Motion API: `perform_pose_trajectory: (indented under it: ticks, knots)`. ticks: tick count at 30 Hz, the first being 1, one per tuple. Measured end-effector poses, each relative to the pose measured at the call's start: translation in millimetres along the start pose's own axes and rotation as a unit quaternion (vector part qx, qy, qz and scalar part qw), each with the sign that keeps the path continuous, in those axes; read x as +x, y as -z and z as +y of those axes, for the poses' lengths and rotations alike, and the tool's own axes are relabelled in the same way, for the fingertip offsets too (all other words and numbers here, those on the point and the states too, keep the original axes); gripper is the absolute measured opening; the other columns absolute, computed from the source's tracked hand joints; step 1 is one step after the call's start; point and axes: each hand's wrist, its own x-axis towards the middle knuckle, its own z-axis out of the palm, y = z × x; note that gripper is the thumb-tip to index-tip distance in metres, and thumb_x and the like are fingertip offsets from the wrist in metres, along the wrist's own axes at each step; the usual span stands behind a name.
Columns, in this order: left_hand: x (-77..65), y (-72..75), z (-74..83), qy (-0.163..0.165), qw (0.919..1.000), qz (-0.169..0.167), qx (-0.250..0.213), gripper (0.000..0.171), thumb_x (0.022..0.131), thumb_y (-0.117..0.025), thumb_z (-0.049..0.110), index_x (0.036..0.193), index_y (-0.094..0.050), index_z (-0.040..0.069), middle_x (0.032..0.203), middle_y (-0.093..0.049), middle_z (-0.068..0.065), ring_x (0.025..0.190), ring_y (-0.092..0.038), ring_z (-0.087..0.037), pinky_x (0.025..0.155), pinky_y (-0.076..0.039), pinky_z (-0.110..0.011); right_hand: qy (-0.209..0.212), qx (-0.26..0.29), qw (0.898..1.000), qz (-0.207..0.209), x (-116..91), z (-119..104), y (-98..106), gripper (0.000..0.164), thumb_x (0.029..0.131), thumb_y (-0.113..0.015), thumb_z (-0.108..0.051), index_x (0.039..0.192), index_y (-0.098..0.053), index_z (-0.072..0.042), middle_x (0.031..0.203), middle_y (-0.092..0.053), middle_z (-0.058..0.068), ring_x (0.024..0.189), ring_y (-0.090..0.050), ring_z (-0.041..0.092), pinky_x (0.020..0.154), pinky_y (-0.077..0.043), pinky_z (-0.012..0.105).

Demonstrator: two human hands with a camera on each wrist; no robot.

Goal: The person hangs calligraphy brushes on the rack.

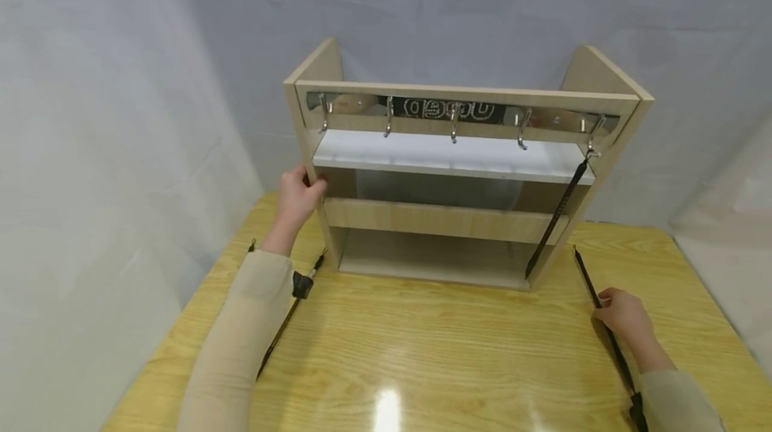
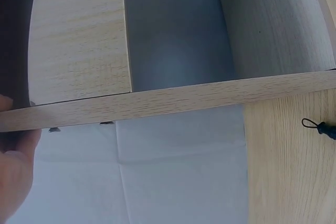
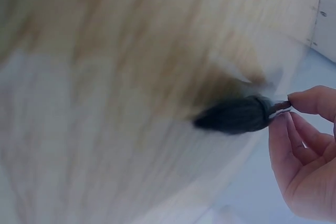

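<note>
My left hand (image 1: 298,196) grips the left side panel of a pale wooden shelf unit (image 1: 449,218), thumb on one side and fingers on the other. Close up, the panel's edge (image 2: 184,98) crosses the left wrist view. My right hand (image 1: 627,315), to the right of the unit, pinches a calligraphy brush (image 1: 582,268) with thumb and fingers. Its dark, pointed bristles (image 3: 231,116) show in the right wrist view. Another dark brush (image 1: 557,214) hangs by its loop from the rightmost metal hook (image 1: 596,130) and slants down across the unit's front.
A slim dark brush (image 1: 282,331) lies on the yellow wood-grain table (image 1: 422,338) beside my left forearm. The looped end of another (image 1: 252,245) shows past the sleeve. Several hooks line a metal strip (image 1: 545,117). White cloth (image 1: 452,17) hangs behind.
</note>
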Motion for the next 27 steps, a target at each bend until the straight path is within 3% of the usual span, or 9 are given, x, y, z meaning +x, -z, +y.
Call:
perform_pose_trajectory:
  ticks: [7, 12, 18, 23, 25, 27]
  knots:
    - [0.7, -1.6, -1.1, 0.0, 1.0, -0.003, -0.003, 0.018, 0.083, -0.053, 0.005, 0.091, -0.057, -0.01, 0.076, -0.059, -0.022, 0.063, -0.053, -0.025, 0.052, -0.046, -0.029, 0.005, 0.032, 0.998, 0.058, -6, -7, 3, 0.042, 0.078, -0.054, -0.008, 0.109, -0.045, 0.02, 0.093, -0.055, 0.032, 0.076, -0.056, 0.039, 0.058, -0.047, 0.043]
    - [0.3, -2.3, -1.8, -0.002, 0.9998, 0.001, -0.018, 0.019, 0.082, -0.053, 0.004, 0.094, -0.056, -0.011, 0.077, -0.059, -0.022, 0.064, -0.053, -0.024, 0.052, -0.045, -0.025, 0.016, 0.056, 0.99, 0.126, -10, -12, 3, 0.038, 0.079, -0.053, -0.006, 0.108, -0.046, 0.018, 0.093, -0.054, 0.032, 0.076, -0.056, 0.04, 0.056, -0.047, 0.042]
    - [0.5, -1.6, -1.6, -0.009, 0.9997, 0.005, -0.024, 0.021, 0.082, -0.053, 0.004, 0.096, -0.056, -0.011, 0.078, -0.059, -0.023, 0.063, -0.053, -0.024, 0.051, -0.044, -0.024, 0.014, 0.088, 0.98, 0.18, -14, -22, 7, 0.036, 0.08, -0.052, -0.003, 0.108, -0.047, 0.018, 0.096, -0.053, 0.034, 0.079, -0.055, 0.043, 0.054, -0.048, 0.04]
    - [0.7, -2.4, -2.3, -0.018, 0.9997, 0.004, -0.016, 0.02, 0.082, -0.053, 0.004, 0.094, -0.057, -0.011, 0.078, -0.059, -0.023, 0.064, -0.053, -0.025, 0.052, -0.044, -0.026, 0.005, 0.105, 0.971, 0.214, -19, -29, 10, 0.035, 0.08, -0.052, -0.002, 0.109, -0.048, 0.016, 0.098, -0.053, 0.034, 0.082, -0.055, 0.043, 0.049, -0.046, 0.025]
    - [0.6, -2.5, -2.8, -0.018, 0.9997, 0.005, -0.016, 0.02, 0.082, -0.052, 0.003, 0.094, -0.056, -0.012, 0.079, -0.059, -0.024, 0.065, -0.054, -0.026, 0.053, -0.045, -0.027, 0.003, 0.11, 0.967, 0.23, -21, -32, 12, 0.035, 0.079, -0.053, -0.001, 0.11, -0.049, 0.015, 0.099, -0.054, 0.032, 0.078, -0.058, 0.036, 0.048, -0.043, 0.018]
    - [0.3, -2.8, -2.9, -0.016, 0.9997, 0.006, -0.017, 0.02, 0.082, -0.052, 0.003, 0.095, -0.056, -0.012, 0.08, -0.059, -0.024, 0.067, -0.054, -0.026, 0.054, -0.045, -0.026, 0.0, 0.116, 0.963, 0.242, -22, -35, 13, 0.035, 0.078, -0.053, 0.0, 0.109, -0.05, 0.014, 0.099, -0.055, 0.031, 0.069, -0.059, 0.016, 0.047, -0.041, 0.013]
